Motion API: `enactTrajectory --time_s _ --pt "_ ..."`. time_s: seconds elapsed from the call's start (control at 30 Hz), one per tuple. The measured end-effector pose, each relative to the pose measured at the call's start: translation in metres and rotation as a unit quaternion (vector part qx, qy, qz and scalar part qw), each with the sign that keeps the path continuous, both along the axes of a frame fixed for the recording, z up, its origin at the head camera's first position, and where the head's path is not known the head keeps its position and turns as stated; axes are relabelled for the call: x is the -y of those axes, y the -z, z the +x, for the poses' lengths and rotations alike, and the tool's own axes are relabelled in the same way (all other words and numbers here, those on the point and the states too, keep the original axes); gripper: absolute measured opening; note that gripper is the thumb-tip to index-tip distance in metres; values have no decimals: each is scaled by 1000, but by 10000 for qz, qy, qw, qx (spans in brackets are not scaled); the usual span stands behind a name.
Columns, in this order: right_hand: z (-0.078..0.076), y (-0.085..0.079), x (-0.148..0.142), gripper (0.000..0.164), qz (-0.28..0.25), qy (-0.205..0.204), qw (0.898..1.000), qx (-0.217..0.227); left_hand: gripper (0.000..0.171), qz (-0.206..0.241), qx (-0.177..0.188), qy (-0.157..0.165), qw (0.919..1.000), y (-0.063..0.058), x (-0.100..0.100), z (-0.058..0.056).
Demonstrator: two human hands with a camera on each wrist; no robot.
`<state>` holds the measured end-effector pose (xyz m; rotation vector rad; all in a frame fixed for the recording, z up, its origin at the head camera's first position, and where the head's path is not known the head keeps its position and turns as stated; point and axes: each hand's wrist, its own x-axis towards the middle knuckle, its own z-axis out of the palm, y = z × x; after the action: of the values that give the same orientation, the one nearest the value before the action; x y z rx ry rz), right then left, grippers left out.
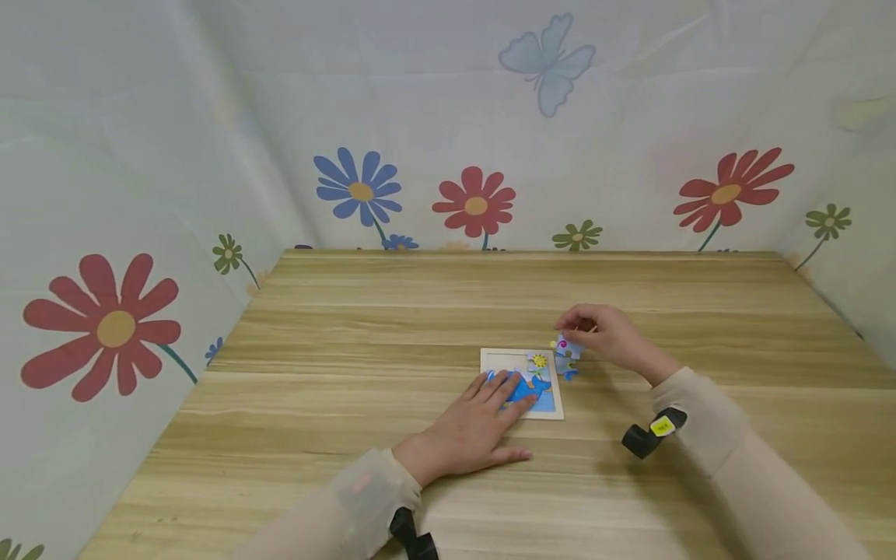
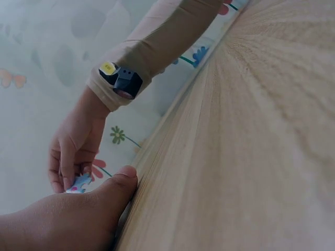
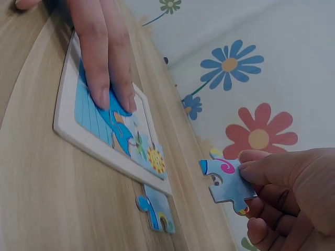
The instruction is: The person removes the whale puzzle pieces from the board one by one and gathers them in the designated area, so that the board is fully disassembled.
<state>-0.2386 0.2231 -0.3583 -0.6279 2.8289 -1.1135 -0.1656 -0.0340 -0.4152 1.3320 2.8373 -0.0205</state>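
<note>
A small jigsaw puzzle in a pale wooden frame point(image 1: 558, 414) lies on the table, with a blue picture and a yellow sun piece point(image 3: 156, 159) in it. My left hand point(image 1: 470, 424) rests flat on the puzzle, fingers spread and straight over its left and middle parts. Between thumb and fingers my right hand point(image 1: 607, 336) pinches a light blue puzzle piece point(image 3: 226, 180) with a pink swirl, held above the table beyond the frame's right corner. Another puzzle piece point(image 3: 157, 206), blue and grey, lies on the table against the frame's outer right side.
The wooden tabletop point(image 1: 336, 350) spreads around the puzzle. Behind it and at the sides hangs a pale cloth point(image 1: 434, 101) printed with flowers and a butterfly. Black wrist cameras point(image 1: 647, 437) are strapped to both sleeves.
</note>
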Motion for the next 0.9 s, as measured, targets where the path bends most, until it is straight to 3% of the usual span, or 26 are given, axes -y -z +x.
enactTrajectory --time_s 0.4,0.9 --pt "2 3 -20 15 345 51 9991 239 74 51 -36 25 10000 3 1 -1" --pt "0 22 -33 13 436 -37 9973 583 74 4 -33 -6 10000 4 1 -1"
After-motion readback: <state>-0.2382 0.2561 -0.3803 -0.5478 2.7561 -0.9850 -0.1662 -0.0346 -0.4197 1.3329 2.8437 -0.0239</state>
